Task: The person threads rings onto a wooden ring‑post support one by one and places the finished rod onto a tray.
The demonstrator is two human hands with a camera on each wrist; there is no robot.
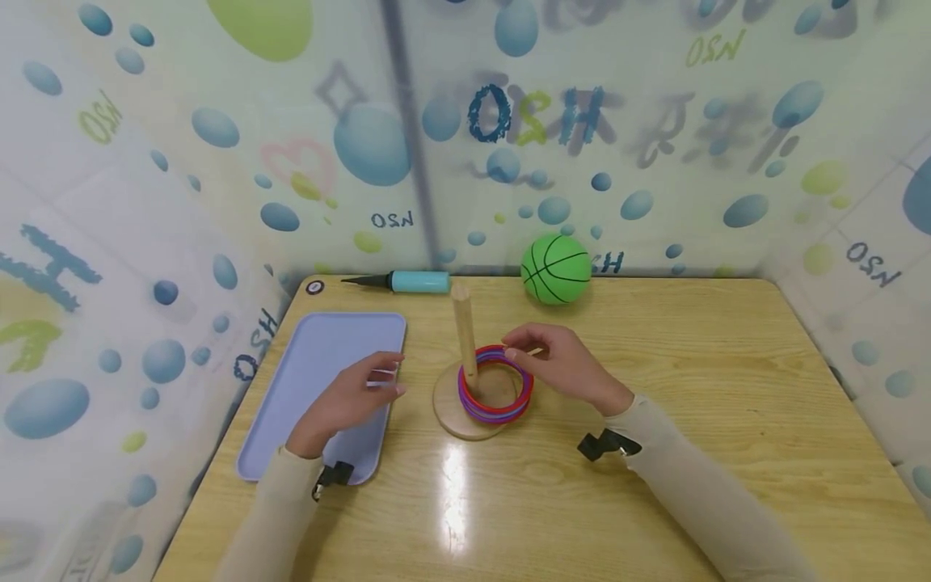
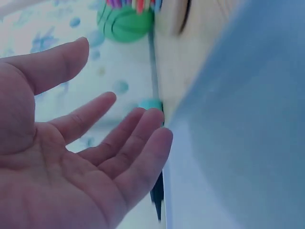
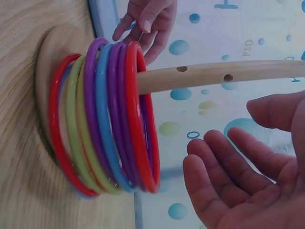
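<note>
A stack of coloured rings in red, purple, blue and yellow-green lies around a wooden post on a round wooden base. The top ring is red. My right hand hovers by the stack's right edge; in the right wrist view its fingers are loosely bent and the palm holds nothing. Over the right part of the blue tray is my left hand, fingers spread and pointing toward the post. Its bare palm shows in the left wrist view.
At the back of the wooden table sits a green ball with black lines. A light-blue hand pump with a black tapered end lies along the back edge, left of the ball. Patterned walls stand behind and at both sides.
</note>
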